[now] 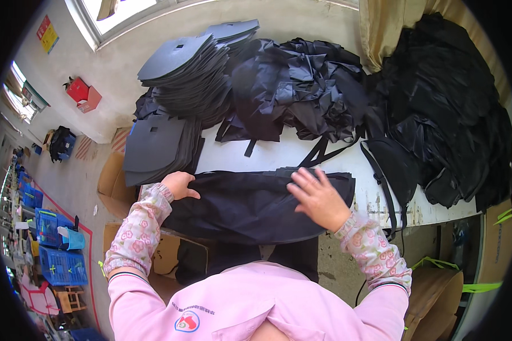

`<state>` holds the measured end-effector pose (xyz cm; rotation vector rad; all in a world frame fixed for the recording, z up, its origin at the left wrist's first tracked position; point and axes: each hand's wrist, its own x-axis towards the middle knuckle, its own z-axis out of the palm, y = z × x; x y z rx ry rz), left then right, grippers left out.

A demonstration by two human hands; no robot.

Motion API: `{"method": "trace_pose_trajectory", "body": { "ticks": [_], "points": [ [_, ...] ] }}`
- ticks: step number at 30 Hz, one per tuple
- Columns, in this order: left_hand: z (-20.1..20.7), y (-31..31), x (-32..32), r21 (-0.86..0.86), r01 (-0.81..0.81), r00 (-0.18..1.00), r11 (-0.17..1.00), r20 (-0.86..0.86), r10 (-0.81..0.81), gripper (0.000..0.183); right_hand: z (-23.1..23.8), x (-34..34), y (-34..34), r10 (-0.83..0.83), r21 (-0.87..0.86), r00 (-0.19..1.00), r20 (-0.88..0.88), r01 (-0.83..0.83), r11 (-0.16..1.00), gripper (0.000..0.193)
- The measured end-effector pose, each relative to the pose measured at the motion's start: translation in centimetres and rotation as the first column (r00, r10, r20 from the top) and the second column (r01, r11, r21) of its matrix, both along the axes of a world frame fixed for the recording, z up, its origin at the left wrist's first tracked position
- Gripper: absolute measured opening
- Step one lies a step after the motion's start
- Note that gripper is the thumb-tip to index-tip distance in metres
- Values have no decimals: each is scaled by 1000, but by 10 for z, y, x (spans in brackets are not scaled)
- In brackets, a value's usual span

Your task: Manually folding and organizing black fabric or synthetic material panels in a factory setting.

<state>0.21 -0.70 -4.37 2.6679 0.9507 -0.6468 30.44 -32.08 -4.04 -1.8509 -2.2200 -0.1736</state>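
While the left hand (179, 186) rests at the left end of the black cloth (239, 202), thumb apart, though I cannot tell whether it pinches, the blurred right hand (320, 200) has its fingers spread over the other end. Because the cloth overhangs the near edge of the white table (227, 154), a one-sided tug could slide it off; beyond the left hand, bumped grey panels (153, 145) might slip.

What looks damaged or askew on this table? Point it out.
Brownish marks, like wear or stains, show on the white table right of the black cloth. At back left, the tall stack of grey panels has uneven edges.
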Motion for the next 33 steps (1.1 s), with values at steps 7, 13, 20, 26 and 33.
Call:
{"method": "trace_pose_trajectory", "body": {
  "ticks": [7,13,20,26,33],
  "points": [
    [10,7,-49,19,-117,992,993,47,116,38,-43,1,-14,32,-345,999,-33,-41,938,89],
    [17,15,-109,283,-247,954,927,241,180,28,-34,-1,-10,37,-428,998,-48,-54,902,95],
    [73,-38,-63,456,-254,712,853,685,-154,35,18,-8,31,80,-242,950,-302,-157,957,85],
    [75,-90,18,534,136,355,834,760,-544,51,48,-111,119,-3,101,-287,-958,-346,933,48],
    [17,24,-70,435,-344,706,832,704,-76,85,15,-82,109,-192,-182,-24,-981,-222,958,22]
  ]
}}
